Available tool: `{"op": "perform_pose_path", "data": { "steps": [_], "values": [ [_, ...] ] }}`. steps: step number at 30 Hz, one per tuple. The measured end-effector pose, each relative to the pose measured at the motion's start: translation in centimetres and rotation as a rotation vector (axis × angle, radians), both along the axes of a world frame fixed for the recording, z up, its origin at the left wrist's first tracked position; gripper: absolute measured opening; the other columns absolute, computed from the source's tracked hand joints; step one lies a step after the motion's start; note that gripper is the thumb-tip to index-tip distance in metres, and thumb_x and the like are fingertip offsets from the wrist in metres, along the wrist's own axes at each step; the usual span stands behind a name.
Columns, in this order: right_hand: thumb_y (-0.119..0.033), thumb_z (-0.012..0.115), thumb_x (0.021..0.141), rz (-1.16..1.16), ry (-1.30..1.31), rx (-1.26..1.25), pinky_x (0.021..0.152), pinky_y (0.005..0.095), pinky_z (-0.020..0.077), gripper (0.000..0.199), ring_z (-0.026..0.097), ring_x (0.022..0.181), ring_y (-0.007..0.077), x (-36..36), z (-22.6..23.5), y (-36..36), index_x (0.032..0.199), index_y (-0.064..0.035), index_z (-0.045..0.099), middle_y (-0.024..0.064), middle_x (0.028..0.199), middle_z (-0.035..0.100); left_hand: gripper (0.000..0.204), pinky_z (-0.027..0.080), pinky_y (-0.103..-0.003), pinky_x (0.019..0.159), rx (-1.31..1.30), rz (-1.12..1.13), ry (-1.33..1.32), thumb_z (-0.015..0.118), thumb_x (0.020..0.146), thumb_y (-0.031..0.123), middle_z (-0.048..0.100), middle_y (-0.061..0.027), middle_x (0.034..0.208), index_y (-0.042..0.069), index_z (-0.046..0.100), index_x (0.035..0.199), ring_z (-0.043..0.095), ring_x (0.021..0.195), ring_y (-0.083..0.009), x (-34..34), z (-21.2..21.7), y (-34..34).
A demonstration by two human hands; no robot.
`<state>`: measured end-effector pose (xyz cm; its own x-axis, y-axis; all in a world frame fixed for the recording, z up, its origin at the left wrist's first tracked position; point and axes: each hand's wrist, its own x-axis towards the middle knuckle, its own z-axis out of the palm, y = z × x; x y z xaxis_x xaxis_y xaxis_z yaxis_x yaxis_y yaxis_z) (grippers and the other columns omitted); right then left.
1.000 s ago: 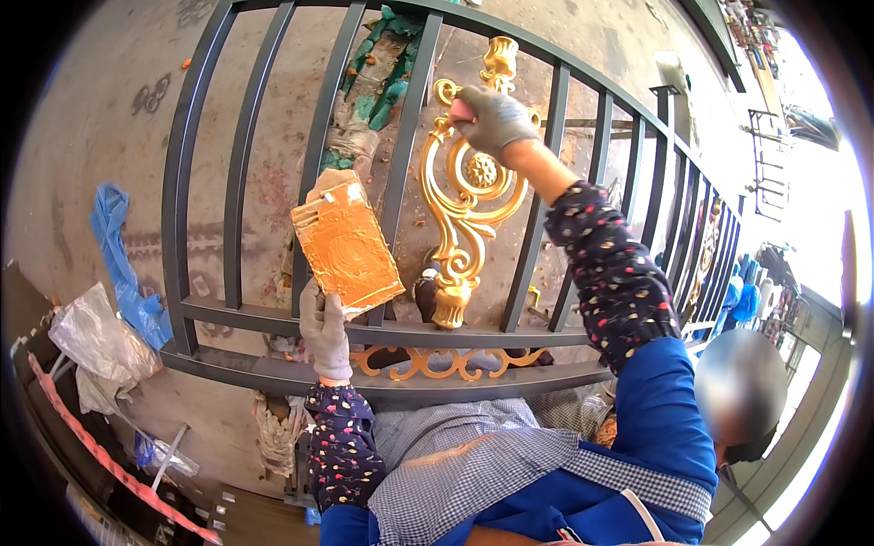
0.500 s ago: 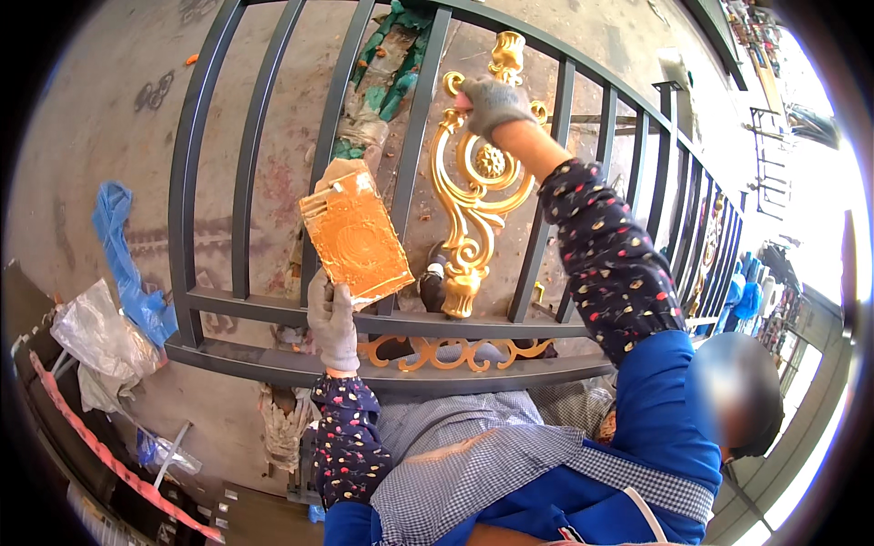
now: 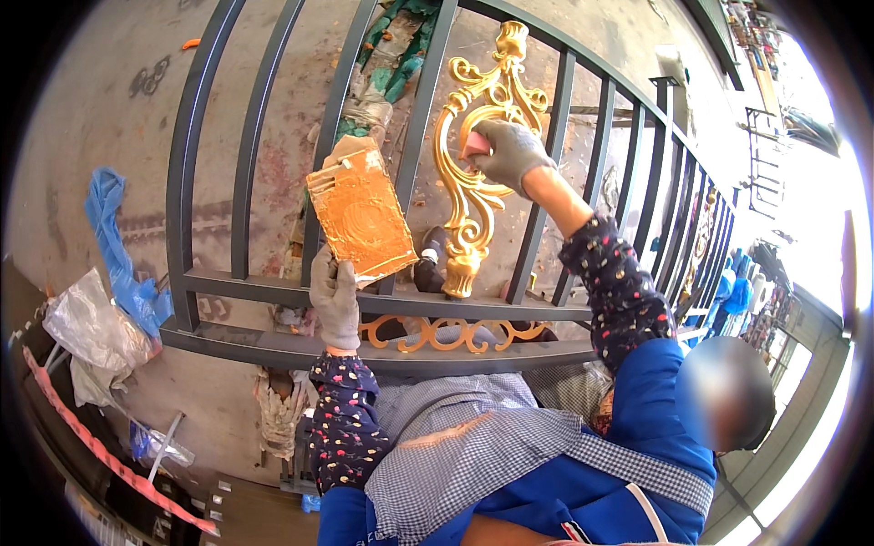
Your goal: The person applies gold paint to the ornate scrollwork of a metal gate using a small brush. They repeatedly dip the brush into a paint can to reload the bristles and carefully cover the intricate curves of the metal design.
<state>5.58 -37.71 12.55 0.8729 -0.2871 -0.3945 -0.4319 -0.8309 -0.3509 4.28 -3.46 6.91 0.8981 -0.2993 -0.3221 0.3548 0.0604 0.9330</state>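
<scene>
My left hand [image 3: 335, 298], in a grey glove, grips the lower edge of a cardboard piece [image 3: 362, 218] smeared with gold paint. The cardboard is tilted over the dark bars of a metal fence panel [image 3: 250, 173]. My right hand [image 3: 514, 155], also gloved, pinches a small pink sponge [image 3: 475, 144] against the upper scrollwork of a gold ornament [image 3: 467, 238]. That ornament stands between two bars and is gold from top to bottom. Part of its middle is hidden behind my right hand.
A scroll strip [image 3: 455, 335] in duller gold runs between the two lower rails. Blue plastic sheeting [image 3: 118, 246] and a clear plastic bag [image 3: 96, 318] lie at the left. Another person [image 3: 728, 391] is close by at the right. Green-stained wrapping [image 3: 387, 82] lies beyond the bars.
My right hand has moved down the ornament, from near its top to the upper curls of its middle. The left hand still holds the cardboard in nearly the same place.
</scene>
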Motion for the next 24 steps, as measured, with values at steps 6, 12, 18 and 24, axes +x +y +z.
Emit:
{"op": "perform_pose_path", "data": {
  "steps": [6,12,18,24],
  "values": [
    [-0.026,0.064,0.086,-0.010,-0.050,-0.070,0.079,0.0467,0.0515,0.023,0.065,0.092,0.0387,-6.2,-1.4,3.8,0.100,-0.0085,0.059,0.0158,0.099,0.065,0.034,0.039,-0.017,0.062,0.021,-0.031,-0.043,0.055,0.100,0.014,0.056,0.0027,0.090,-0.004,0.052,0.129,0.044,0.072,-0.0016,0.1,-0.6,0.0],
    [-0.025,0.062,0.087,-0.160,0.062,-0.162,0.083,0.0456,0.0520,0.025,0.066,0.097,0.0356,-8.8,-0.4,3.9,0.107,-0.0103,0.062,0.0146,0.108,0.064,0.037,0.037,-0.018,0.061,0.079,-0.062,-0.017,0.058,0.100,0.017,0.052,0.0050,0.086,-0.004,0.052,0.129,0.042,0.071,-0.0019,0.3,-1.0,0.6],
    [-0.028,0.063,0.086,-0.258,-0.089,-0.078,0.085,0.0457,0.0511,0.027,0.065,0.099,0.0367,-7.0,-1.9,5.7,0.104,-0.0087,0.060,0.0175,0.110,0.064,0.044,0.047,-0.020,0.071,-0.029,-0.105,0.010,0.062,0.098,0.021,0.061,-0.0004,0.099,-0.004,0.050,0.132,0.053,0.081,-0.0032,0.4,-1.1,0.7],
    [-0.032,0.067,0.083,-0.279,0.155,-0.115,0.083,0.0445,0.0514,0.031,0.065,0.099,0.0355,-9.4,-0.4,3.9,0.105,-0.0104,0.062,0.0167,0.104,0.067,0.044,0.052,-0.025,0.078,-0.081,-0.103,0.046,0.062,0.098,0.020,0.064,-0.0046,0.110,-0.004,0.049,0.133,0.061,0.093,-0.0086,0.5,-2.1,1.5]
  ]
}}
